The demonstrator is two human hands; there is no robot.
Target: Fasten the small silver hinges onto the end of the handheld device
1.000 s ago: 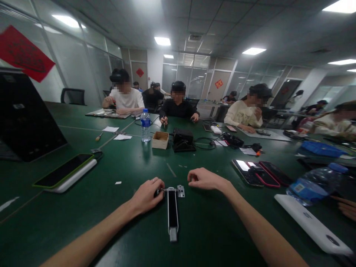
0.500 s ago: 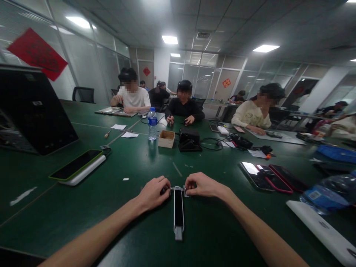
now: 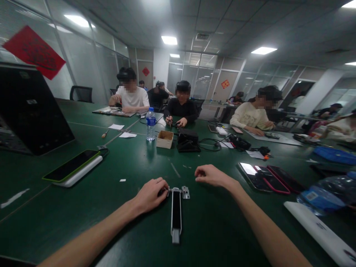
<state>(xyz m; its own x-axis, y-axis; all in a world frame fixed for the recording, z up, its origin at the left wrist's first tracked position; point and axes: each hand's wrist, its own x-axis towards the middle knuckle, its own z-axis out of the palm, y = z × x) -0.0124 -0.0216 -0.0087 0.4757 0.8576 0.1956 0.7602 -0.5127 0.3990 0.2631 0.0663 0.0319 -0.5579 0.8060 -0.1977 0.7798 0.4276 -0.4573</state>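
Presently, my left hand (image 3: pixel 152 194) pinches the left end of the slim black-faced device (image 3: pixel 176 212), probably to steady it | my right hand (image 3: pixel 210 175), half-curled, grips nothing visible near the drilled metal plate (image 3: pixel 186 193) | device lies centrally on the green table (image 3: pixel 219 230), seemingly for two-handed reach.

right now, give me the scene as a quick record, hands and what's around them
left hand: fingers curled at the left of the far end of the black-and-white device, grip partly hidden
right hand: apart from the device, fingers loosely curled, nothing visible in them
device: lying on the green table, silver tip nearest the wearer
device's far end: small metal plate on its right
beyond: upright blue-capped bottle left of an open-topped box
left side: green-edged phone on a white slab
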